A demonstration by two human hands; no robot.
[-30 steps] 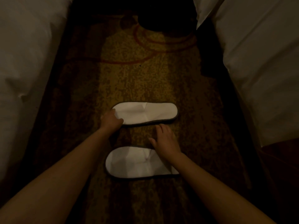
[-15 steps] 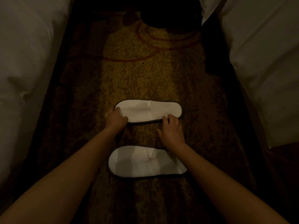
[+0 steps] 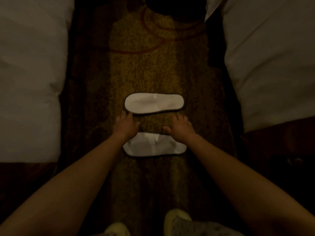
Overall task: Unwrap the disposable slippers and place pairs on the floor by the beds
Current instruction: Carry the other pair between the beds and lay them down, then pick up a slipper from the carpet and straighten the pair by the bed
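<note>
Fingers of left hand loosely straight, tips on near rim of far slipper. Right hand fingers spread, gripping nothing, just short of same rim; contact unclear.

Handling, judged: very light, thin, floppy. Should slide on carpet at a nudge and buckle if lifted mid-length. Best pinched at the sole rim near both ends.

Look: white, pressed flat, creased upper, dark edging. Near slipper matches, lying parallel with a carpet strip between, wrists partly over it. Both on floor between left bed and right bed.
</note>
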